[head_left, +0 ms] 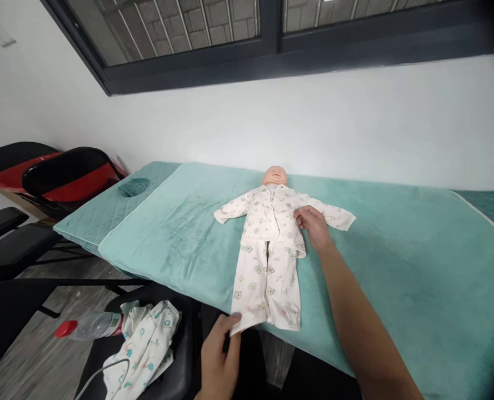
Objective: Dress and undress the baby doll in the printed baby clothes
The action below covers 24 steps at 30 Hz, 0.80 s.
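A smooth-headed baby doll (275, 175) lies face up on a soft teal fabric cover (180, 222), its head toward the white wall (355, 122). It is dressed in a white, animal-print cloth jacket (259, 216) and matching white printed trousers (249, 283). One trouser cuff appears to be pinched between the thumb and forefinger of the left hand (219, 358). The right hand (313, 225) is held at the jacket's side with its fingers curled; whether cloth is gripped cannot be told.

The cuff is best handled lightly, by its hem, with any pull kept gentle and in line with the leg, so that the doll is not dragged. The jacket is best steadied at its side seam, without the front being bunched.

The pinched cuff reaches past the cover's front edge, so slipping seems likelier there than at the head. Wide stretches of cover are left on both sides of the outspread sleeves. Beyond the front edge, lower down, a black padded chair (184, 355) is occupied by a crumpled white printed cloth (146, 344) and a clear, red-capped plastic bottle (92, 326).
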Available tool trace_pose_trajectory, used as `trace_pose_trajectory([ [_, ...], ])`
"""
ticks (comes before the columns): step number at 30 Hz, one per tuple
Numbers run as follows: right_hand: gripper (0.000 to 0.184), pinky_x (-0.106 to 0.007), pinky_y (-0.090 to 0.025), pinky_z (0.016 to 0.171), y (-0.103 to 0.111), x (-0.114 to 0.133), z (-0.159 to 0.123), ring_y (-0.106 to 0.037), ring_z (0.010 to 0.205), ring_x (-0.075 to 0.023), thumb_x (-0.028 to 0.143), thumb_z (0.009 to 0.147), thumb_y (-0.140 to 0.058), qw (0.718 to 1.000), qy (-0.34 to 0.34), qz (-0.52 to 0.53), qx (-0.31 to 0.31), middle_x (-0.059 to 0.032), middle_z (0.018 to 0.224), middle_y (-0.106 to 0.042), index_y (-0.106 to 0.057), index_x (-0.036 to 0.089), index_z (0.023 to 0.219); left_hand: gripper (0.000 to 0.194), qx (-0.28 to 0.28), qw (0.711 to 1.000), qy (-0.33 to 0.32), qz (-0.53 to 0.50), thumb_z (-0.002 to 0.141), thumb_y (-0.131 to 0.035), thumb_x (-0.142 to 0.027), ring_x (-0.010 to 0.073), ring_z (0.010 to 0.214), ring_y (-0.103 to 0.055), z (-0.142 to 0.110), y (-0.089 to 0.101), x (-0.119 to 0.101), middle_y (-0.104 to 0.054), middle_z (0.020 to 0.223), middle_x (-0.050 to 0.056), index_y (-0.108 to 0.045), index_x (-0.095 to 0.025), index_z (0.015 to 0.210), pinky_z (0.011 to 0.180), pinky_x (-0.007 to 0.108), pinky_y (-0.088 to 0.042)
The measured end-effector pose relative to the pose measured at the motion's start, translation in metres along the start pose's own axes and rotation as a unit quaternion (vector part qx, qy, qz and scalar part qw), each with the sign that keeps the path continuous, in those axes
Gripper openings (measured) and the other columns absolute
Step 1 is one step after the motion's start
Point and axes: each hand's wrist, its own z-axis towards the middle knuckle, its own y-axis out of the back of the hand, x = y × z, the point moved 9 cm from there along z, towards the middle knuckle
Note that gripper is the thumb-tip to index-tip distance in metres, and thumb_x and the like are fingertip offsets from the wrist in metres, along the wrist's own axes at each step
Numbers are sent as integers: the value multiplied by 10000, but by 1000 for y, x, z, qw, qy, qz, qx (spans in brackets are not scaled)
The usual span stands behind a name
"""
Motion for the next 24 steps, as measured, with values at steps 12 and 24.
trace_pose_trajectory([
  [12,224,-245,-347,538,-2,1,0,-472,599,-111,401,827,-656,1000,0,8,13,6,672,-578,-663,208,714,319,67,938,-283,188,821,-539,9,280,1230,-541,24,-37,-59,-657,1194,85,-632,-231,1009,983,496,-495],
  [24,140,-287,-458,729,-2,33,-10,-574,849,-170,353,847,-594,967,147,-176,-109,-14,871,-611,-627,218,861,135,68,985,-158,11,900,-531,-179,164,730,-607,124,-2,-46,-648,813,33,-628,-221,984,658,298,-497],
])
